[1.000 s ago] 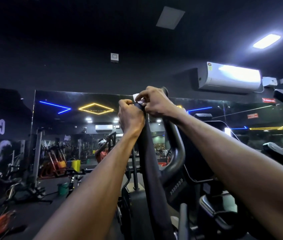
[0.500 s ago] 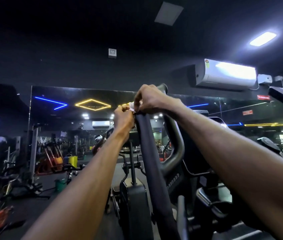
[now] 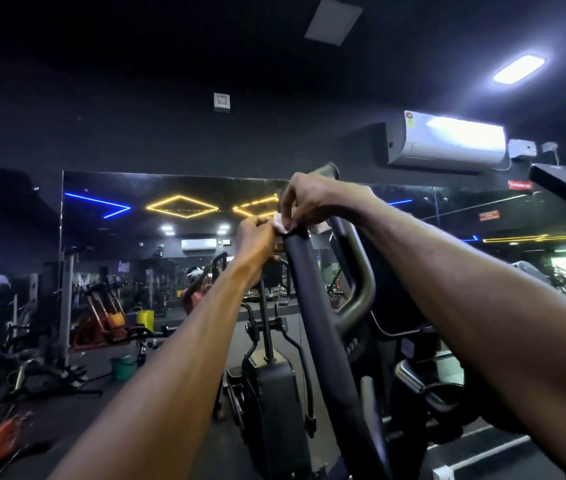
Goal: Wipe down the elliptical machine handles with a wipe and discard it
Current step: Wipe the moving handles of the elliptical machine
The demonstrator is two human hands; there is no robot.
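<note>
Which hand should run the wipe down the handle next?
Right, probably. The right hand sits over the handle top, fingers pinching the wipe; the left hand is beside it.

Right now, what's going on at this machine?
A person is in a dim gym, both arms stretched out to the top of the long black padded elliptical handle. The right hand and the left hand pinch a small white wipe at the handle's upper end. The curved grey inner handlebar beside it is untouched.
</note>
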